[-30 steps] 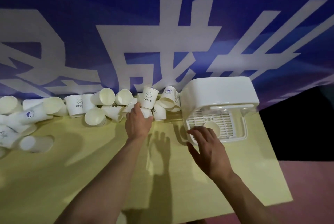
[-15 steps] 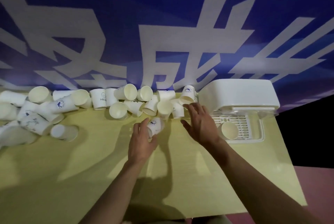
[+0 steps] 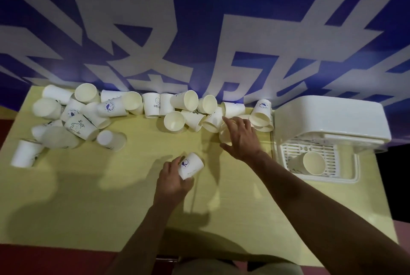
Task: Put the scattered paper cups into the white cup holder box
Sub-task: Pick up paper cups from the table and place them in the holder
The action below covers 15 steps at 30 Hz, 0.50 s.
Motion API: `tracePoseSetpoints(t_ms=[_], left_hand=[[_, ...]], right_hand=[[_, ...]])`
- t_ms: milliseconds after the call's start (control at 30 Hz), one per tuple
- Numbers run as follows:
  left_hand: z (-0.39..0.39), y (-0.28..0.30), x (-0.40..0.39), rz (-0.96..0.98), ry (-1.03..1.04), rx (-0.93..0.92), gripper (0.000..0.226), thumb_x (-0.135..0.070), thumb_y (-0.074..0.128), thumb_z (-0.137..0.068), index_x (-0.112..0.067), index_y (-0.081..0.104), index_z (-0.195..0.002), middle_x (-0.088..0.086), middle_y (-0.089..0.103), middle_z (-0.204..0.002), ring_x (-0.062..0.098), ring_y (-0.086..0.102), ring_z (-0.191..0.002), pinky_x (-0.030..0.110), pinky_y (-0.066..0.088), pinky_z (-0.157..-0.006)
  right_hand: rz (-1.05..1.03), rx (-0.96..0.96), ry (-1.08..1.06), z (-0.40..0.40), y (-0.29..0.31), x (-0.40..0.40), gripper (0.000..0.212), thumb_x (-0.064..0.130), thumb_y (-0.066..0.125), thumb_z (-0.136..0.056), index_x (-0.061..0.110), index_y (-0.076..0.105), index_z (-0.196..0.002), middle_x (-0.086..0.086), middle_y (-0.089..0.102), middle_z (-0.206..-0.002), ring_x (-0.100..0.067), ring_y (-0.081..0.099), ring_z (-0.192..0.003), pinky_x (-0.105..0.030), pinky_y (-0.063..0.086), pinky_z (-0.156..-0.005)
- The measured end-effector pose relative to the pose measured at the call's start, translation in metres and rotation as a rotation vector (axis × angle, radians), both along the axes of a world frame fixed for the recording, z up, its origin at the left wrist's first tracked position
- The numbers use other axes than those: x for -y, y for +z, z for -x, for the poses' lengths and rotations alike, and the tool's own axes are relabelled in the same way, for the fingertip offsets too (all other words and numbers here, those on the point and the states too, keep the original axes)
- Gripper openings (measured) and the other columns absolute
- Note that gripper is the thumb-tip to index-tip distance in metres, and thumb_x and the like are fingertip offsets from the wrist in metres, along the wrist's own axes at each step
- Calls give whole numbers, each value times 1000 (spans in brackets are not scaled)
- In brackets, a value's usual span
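Observation:
Several white paper cups (image 3: 175, 120) lie scattered along the far edge of the yellow table (image 3: 93, 197), in one heap at the left (image 3: 75, 119) and another in the middle. My left hand (image 3: 172, 180) holds a cup with a blue logo (image 3: 191, 165) near the table's centre, lifted clear of the pile. My right hand (image 3: 240, 139) reaches into the middle heap, its fingers around a cup lying on its side (image 3: 224, 133). The white cup holder box (image 3: 330, 119) stands at the right, with one cup (image 3: 310, 163) lying on its grid tray.
A blue banner with large white characters (image 3: 199, 30) hangs directly behind the table. The table's right edge runs just past the box, with dark floor (image 3: 395, 186) beyond. Reddish floor shows at the left and front edges.
My left hand pulled the logo cup back from the pile toward me. My right hand left the box tray, went left into the pile and closed around a cup. The view shifted left.

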State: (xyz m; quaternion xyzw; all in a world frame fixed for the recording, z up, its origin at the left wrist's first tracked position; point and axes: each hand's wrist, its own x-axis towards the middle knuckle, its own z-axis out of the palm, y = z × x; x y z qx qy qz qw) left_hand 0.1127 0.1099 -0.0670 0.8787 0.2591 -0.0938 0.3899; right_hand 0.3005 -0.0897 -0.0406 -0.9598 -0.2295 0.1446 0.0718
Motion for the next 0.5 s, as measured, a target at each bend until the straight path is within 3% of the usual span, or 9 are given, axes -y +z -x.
tracePoseSetpoints(t_ms=[133,333,433,500], left_hand=[[-2,-2,-5,-17,-70,-60,89,-53,52,-66,-24,41,-149,2,48,-125,27,53,-111,42,47,-94],[-27,-2,-2,-92,-260,-143,94,-40,77,-76,-29,26,-155,3,48,-137,30,52,-118,45,47,-95],[-35,-6,1,-80,-320,-160,95,-39,77,-79,-37,20,-155,2,49,-135,29,54,-118,45,49,-92],[-38,-4,3,-47,-317,-163,94,-36,77,-81,-39,20,-155,4,47,-135,30,54,-118,45,50,-92]], right_hand=[[58,-3,2,-5,-4,-11,98,55,74,-85,25,22,-162,-15,37,-157,-39,33,-141,-52,33,-113],[102,-17,-12,-3,-8,-7,89,49,70,-91,25,21,-161,-13,37,-157,-38,32,-143,-56,29,-116],[39,-19,-31,6,0,1,87,50,73,-88,23,28,-158,-14,43,-151,-37,40,-136,-53,39,-111],[-49,-15,-58,16,9,10,85,46,77,-85,21,34,-154,-14,48,-144,-36,47,-125,-52,51,-100]])
